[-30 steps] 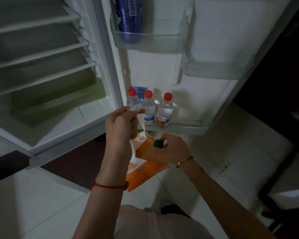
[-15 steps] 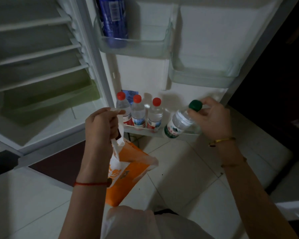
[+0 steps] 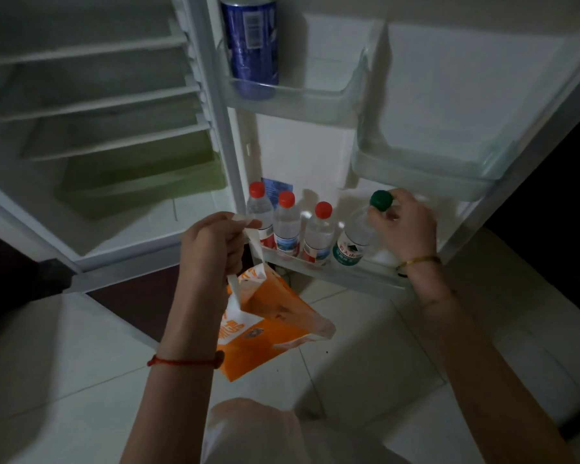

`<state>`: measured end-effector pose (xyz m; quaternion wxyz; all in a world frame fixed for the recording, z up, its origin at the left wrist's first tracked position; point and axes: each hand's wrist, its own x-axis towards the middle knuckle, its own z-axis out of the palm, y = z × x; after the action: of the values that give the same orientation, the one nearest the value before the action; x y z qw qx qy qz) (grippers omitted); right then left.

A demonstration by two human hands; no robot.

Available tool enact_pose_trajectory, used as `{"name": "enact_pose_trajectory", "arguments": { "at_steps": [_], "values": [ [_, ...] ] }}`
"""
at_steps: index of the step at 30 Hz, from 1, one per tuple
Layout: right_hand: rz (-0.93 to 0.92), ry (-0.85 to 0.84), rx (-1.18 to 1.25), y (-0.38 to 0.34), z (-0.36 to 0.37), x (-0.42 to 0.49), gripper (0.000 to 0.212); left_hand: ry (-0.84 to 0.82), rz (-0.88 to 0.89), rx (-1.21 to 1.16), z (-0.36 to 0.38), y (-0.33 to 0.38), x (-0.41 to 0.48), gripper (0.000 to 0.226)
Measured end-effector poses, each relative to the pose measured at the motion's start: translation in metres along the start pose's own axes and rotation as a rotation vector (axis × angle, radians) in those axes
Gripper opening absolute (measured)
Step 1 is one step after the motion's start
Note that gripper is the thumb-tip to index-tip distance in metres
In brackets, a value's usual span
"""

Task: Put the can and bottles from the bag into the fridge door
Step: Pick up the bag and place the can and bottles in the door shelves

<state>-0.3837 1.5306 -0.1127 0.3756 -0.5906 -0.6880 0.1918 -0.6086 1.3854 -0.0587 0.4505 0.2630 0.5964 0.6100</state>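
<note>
Gripping the green-capped bottle (image 3: pixel 355 236) by its neck, the right hand (image 3: pixel 407 226) holds it tilted in the bottom door shelf (image 3: pixel 355 274), just beside three red-capped bottles (image 3: pixel 287 226). The left hand (image 3: pixel 211 244) is closed around the orange bag's (image 3: pixel 265 329) white handles. A blue can (image 3: pixel 253 45) stands in the upper door bin.

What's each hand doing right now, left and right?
Left hand: closed on the orange bag's white handles.
Right hand: closed around the green-capped bottle's neck, at the bottom door shelf.
</note>
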Motion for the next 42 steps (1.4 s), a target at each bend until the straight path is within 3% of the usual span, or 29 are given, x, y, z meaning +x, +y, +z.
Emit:
{"name": "enact_pose_trajectory", "arguments": {
  "at_steps": [5,24,27,30,32,35,37,42],
  "values": [
    [-0.038,-0.059,-0.008,0.01,0.018,0.009,0.018,0.016,0.018,-0.022,0.01,-0.002,-0.002,0.021],
    [0.094,-0.267,-0.031,0.028,0.042,0.004,0.036,-0.055,0.026,0.095,0.009,0.012,-0.023,0.024],
    [0.088,-0.204,-0.062,0.019,0.039,-0.008,0.041,-0.059,0.042,0.107,0.008,0.015,-0.028,0.024],
    [-0.018,-0.12,-0.063,0.001,0.027,-0.033,0.025,-0.063,0.053,0.116,0.006,0.015,-0.031,0.025],
    [-0.016,-0.287,-0.068,-0.007,0.022,-0.054,0.038,-0.077,0.053,0.117,0.005,0.015,-0.032,0.025],
    [0.081,-0.751,0.003,-0.009,0.036,-0.082,0.042,-0.085,0.051,0.117,0.006,0.015,-0.035,0.028],
    [0.077,-0.975,-0.024,-0.007,0.056,-0.099,0.042,-0.099,0.052,0.123,0.006,0.014,-0.038,0.03],
    [0.084,-1.115,-0.016,-0.002,0.104,-0.119,0.037,-0.084,0.034,0.132,0.004,0.009,-0.043,0.03]
  ]
}}
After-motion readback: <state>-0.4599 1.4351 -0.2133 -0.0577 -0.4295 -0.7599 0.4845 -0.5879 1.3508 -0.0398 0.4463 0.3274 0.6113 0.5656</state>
